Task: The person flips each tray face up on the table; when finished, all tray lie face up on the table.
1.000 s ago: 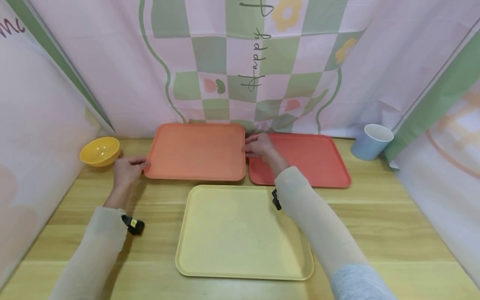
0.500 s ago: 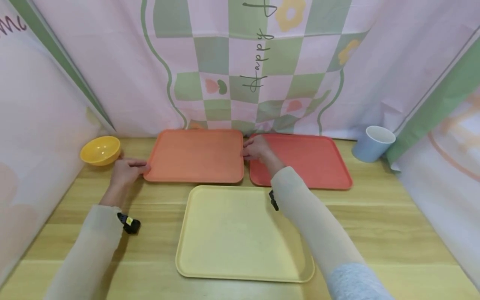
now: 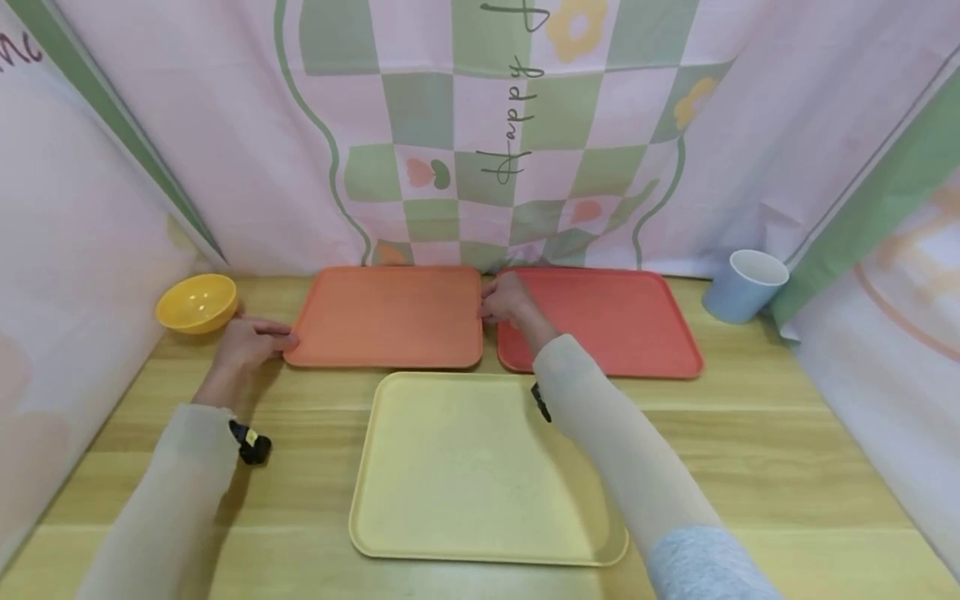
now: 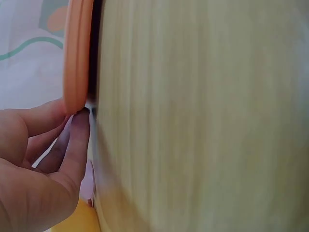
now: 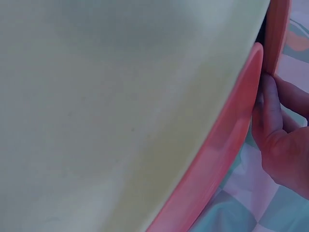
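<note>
An orange tray (image 3: pixel 386 318) lies at the back left of the wooden table, a dark gap under its edge in the left wrist view. At its left edge my left hand (image 3: pixel 246 346) pinches the rim, thumb on top and fingers beneath, as the left wrist view shows. On the opposite short side my right hand (image 3: pixel 507 302) pinches the right edge between thumb and fingers. That hand reaches over the left part of a red tray (image 3: pixel 611 325). Nearer the front lies a pale yellow tray (image 3: pixel 483 467), partly covered by the right forearm.
A yellow bowl (image 3: pixel 197 305) stands at the back left corner, just beyond my left hand. In the back right corner is a light blue cup (image 3: pixel 742 287). A patterned curtain (image 3: pixel 487 125) hangs directly behind the trays. The wooden table (image 3: pixel 765 450) extends along both sides.
Both hands have lowered the orange tray and shifted it slightly left, its back edge dropping away from the curtain's pattern. The other trays, the bowl and the cup keep their places.
</note>
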